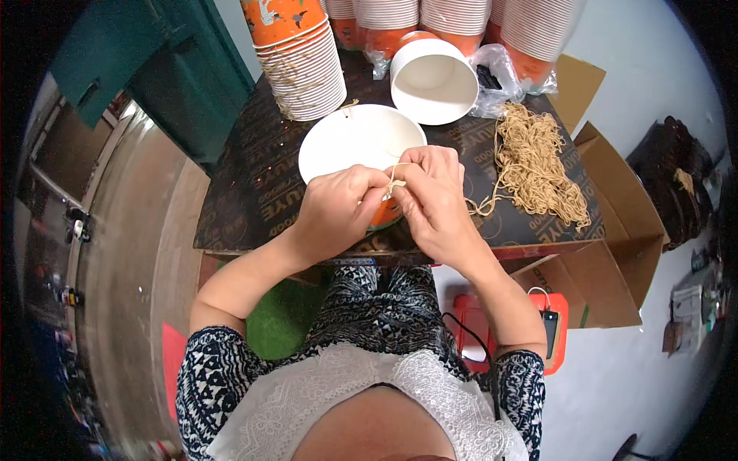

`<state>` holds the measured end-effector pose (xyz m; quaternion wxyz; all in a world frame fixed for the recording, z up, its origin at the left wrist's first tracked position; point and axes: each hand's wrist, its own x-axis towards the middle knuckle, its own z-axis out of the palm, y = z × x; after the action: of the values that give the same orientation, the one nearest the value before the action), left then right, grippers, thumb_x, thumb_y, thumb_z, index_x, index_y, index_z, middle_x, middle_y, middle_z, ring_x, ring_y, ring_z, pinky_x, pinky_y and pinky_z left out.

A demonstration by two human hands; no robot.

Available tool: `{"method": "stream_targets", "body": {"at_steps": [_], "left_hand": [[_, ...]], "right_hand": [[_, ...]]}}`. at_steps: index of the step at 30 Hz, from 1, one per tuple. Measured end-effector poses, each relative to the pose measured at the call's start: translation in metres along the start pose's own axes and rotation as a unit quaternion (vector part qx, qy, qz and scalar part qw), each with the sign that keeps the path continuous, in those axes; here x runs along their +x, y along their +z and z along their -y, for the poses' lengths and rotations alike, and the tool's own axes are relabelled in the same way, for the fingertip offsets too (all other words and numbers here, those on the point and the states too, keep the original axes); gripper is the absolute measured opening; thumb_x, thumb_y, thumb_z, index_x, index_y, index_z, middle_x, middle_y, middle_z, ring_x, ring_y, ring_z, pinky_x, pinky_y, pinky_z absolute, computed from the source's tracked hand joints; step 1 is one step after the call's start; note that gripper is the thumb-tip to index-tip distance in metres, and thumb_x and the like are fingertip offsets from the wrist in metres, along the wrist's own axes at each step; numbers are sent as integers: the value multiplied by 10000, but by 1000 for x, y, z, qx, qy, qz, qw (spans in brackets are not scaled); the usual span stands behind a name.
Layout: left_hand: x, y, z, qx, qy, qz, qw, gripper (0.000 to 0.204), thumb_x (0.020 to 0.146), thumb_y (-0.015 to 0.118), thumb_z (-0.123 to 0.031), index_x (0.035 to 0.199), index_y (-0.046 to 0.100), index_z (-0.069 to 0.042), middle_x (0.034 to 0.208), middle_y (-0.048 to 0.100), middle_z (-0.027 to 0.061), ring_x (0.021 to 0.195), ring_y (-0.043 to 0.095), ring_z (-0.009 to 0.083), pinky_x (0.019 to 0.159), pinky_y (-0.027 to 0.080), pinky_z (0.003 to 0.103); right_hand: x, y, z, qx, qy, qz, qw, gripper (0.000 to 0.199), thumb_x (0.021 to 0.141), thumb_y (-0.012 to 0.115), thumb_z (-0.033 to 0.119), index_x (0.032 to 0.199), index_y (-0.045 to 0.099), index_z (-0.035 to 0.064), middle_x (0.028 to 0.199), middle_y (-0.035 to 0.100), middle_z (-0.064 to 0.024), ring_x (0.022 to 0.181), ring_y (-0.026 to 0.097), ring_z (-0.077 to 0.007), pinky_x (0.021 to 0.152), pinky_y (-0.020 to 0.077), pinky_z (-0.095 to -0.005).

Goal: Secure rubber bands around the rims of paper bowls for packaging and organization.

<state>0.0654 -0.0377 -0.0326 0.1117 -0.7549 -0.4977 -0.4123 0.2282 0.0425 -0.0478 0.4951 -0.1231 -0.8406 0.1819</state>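
My left hand (338, 203) and my right hand (440, 203) meet at the near rim of a white paper bowl (357, 131) with an orange outside. Both are closed in a pinch on a thin, pale tan strand of yarn (395, 184), which loops up between the fingertips. The fingers partly hide where the strand runs. The bowl's mouth faces up, tilted towards me. To the right lies a loose heap of tan yarn (538, 169), with a few strands trailing towards my right hand.
A tall stack of paper bowls (304, 73), strands clinging to it, stands at the back left. Another white bowl (436, 81) lies on its side near wrapped stacks (538, 31). An open cardboard box (615, 223) is right of the dark table (257, 177). A phone (550, 330) rests on a red stool below.
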Motion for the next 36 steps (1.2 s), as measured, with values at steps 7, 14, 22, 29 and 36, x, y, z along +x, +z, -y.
{"method": "stream_targets", "body": {"at_steps": [7,14,22,29,36], "left_hand": [[3,-10,-5,-120,-92,35,988,48,875,630,-24,896,605,11,770,667,133,668,677,224,607,523,311],[9,-11,-12,-157,-184,52,969,63,880,576,-22,829,567,13,682,624,153,609,648,248,558,489,361],[17,-6,-7,-45,-256,48,964,132,884,576,-49,783,552,32,647,567,53,586,496,72,518,411,265],[16,-9,-6,-39,-252,39,966,89,861,606,-30,816,584,43,665,604,51,604,554,78,559,468,262],[14,-17,-15,10,-194,75,978,44,819,614,-5,815,571,4,694,623,118,629,608,227,641,507,348]], "right_hand": [[-5,4,0,3,-2,-31,1000,126,790,658,10,882,584,55,967,548,-110,936,485,-291,845,370,-396],[-19,7,15,-47,-45,-63,996,157,729,670,-14,840,564,19,952,554,-139,882,510,-306,758,380,-405],[-28,7,9,-9,-74,-32,997,198,701,629,-100,871,536,-59,1083,529,-201,921,525,-348,772,478,-400],[-28,7,3,-4,-51,-58,997,179,723,685,-61,863,582,-20,1013,551,-180,851,544,-322,739,478,-383],[-18,14,-3,-19,-48,-103,993,133,762,699,-9,852,619,47,805,551,-87,767,521,-256,673,389,-375]]}}
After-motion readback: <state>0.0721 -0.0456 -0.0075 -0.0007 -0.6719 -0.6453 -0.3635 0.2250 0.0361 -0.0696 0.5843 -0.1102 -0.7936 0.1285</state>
